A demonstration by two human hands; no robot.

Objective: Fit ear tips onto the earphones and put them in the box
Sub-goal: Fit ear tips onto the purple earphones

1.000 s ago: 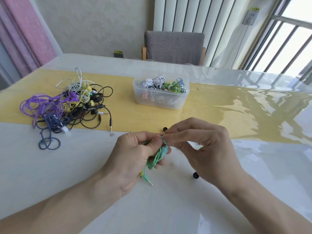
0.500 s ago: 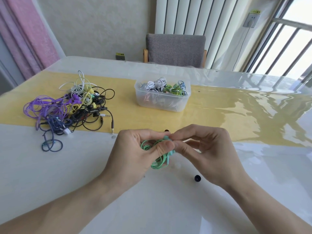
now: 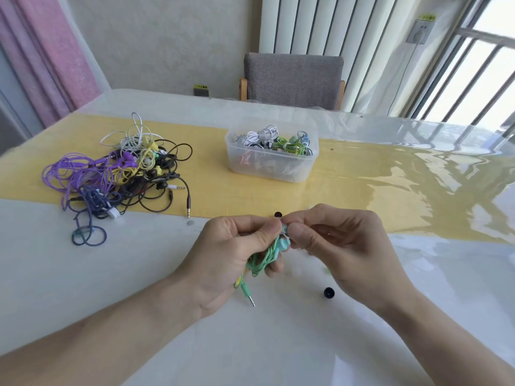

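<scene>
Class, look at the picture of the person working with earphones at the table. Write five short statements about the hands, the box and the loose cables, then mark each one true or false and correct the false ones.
1. The left hand grips a bundled green earphone cable. True.
2. The clear plastic box is empty. False: it already holds coiled earphones, white and green among them.
3. The pile of tangled earphones lies to the left of the box. True.
4. The right hand rests flat on the table. False: it is raised, and its fingertips pinch at the earbud end of the green cable.
5. A small black ear tip lies on the table below the right hand. True.
</scene>
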